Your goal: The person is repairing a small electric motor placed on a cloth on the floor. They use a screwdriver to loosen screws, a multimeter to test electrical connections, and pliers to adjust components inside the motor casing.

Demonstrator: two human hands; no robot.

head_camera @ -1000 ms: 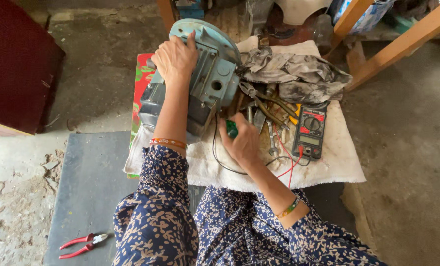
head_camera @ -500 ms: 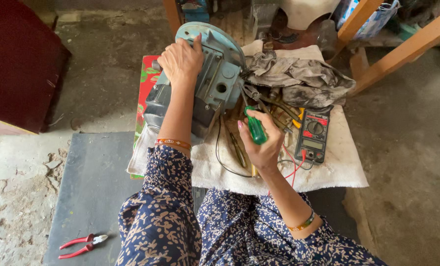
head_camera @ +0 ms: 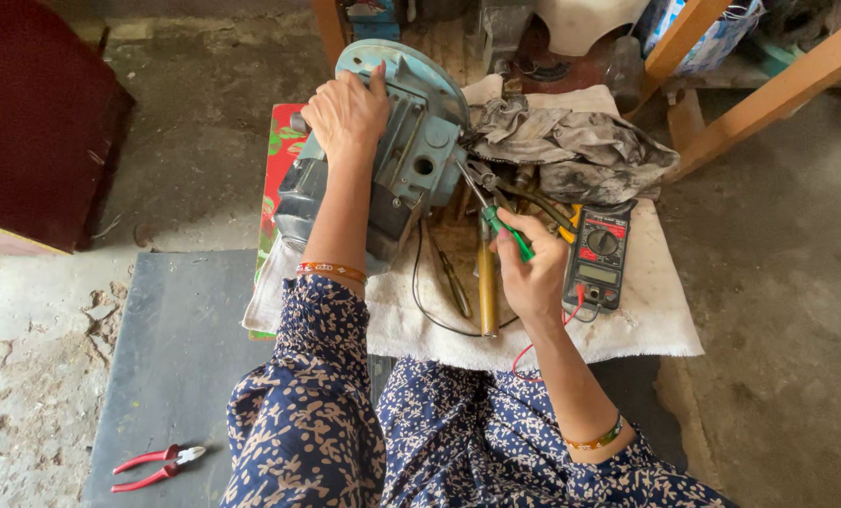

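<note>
A grey-blue electric motor (head_camera: 411, 155) lies on a white cloth (head_camera: 646, 315) over a low stand. My left hand (head_camera: 347, 111) rests on top of the motor's housing and presses it down. My right hand (head_camera: 531, 268) grips a green-handled screwdriver (head_camera: 500, 221); its metal tip points up and left at the motor's side face, close to a round hole. Under that hand lie a wooden-handled tool (head_camera: 486, 282) and a thin dark tool (head_camera: 452, 277).
A dark multimeter (head_camera: 599, 254) with red and black leads lies right of my hand. A crumpled grey rag (head_camera: 571, 150) sits behind it. Red-handled pliers (head_camera: 152, 466) lie on the dark floor slab at lower left. Wooden legs (head_camera: 769, 94) stand at upper right.
My right hand picked the green-handled screwdriver up off the cloth, raised it and swung its tip toward the motor's side. The left hand stayed on the motor.
</note>
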